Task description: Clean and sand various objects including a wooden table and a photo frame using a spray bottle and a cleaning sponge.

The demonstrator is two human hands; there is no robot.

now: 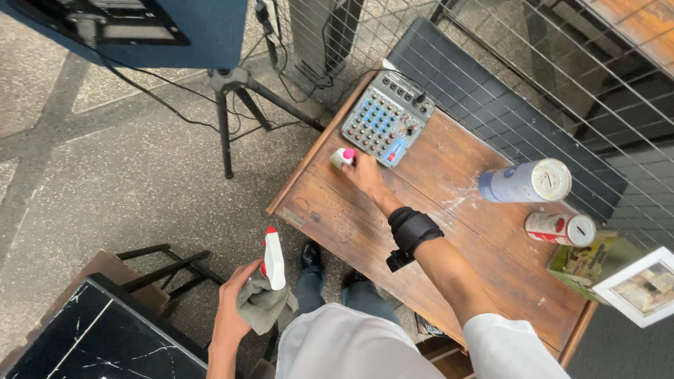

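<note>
Head view: right hand (365, 173) closed on small pink-capped bottle (342, 157) at wooden table's (351, 231) left edge, beside audio mixer (387, 117), left hand (235, 298) gripping spray bottle (273, 258) w/ grey cloth (263, 305), two cans (533, 184) at right.

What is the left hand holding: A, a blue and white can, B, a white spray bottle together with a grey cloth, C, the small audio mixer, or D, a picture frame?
B: the left hand grips a white spray bottle with a red nozzle together with a grey cloth, down beside the wooden table, while the right hand reaches to a small pink-topped object near the mixer.
</note>
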